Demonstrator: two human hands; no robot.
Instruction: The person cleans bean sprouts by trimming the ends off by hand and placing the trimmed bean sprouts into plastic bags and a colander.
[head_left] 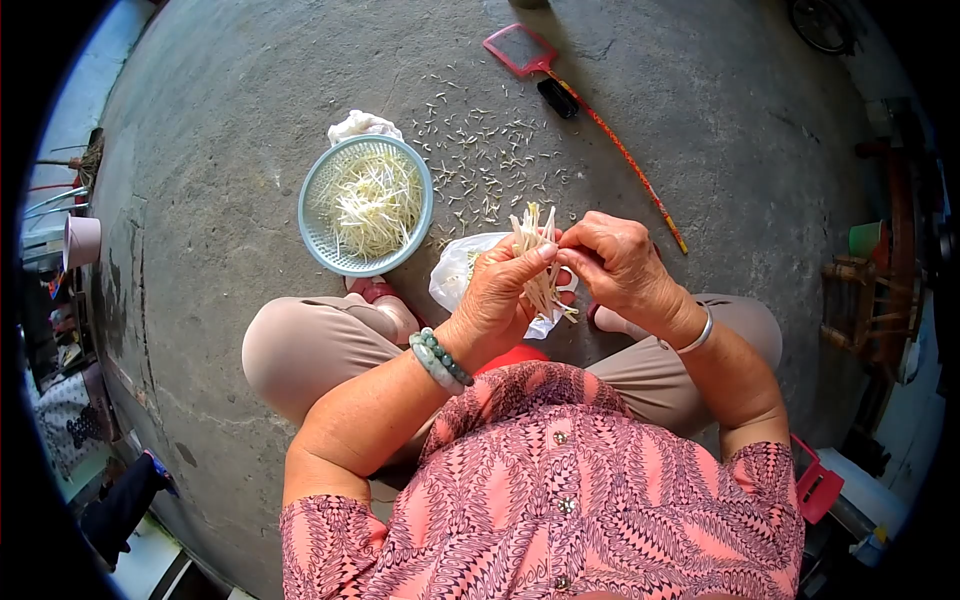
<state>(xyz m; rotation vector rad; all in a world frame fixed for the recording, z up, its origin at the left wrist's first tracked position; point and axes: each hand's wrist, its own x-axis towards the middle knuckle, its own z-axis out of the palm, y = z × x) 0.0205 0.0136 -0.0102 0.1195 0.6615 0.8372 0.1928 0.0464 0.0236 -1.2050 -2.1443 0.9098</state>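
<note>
My left hand [497, 288] is closed around a small bunch of bean sprouts [532, 228], whose ends stick out above and below the fingers. At the side of that bunch, my right hand [622, 262] has its thumb and index finger pressed together; what lies in the pinch is too small to make out. Below both hands a white plastic bag [450, 277] lies open, partly hidden by the left hand. To the left on the floor stands a light blue colander [308, 228] with a heap of bean sprouts [378, 212] in it.
Small pale root bits [483, 165] are scattered over the concrete floor ahead. Beyond them lie a red fly swatter [632, 165] and a black object [557, 98]. White crumpled plastic [362, 125] sits behind the colander. Wooden furniture [895, 260] stands at the right.
</note>
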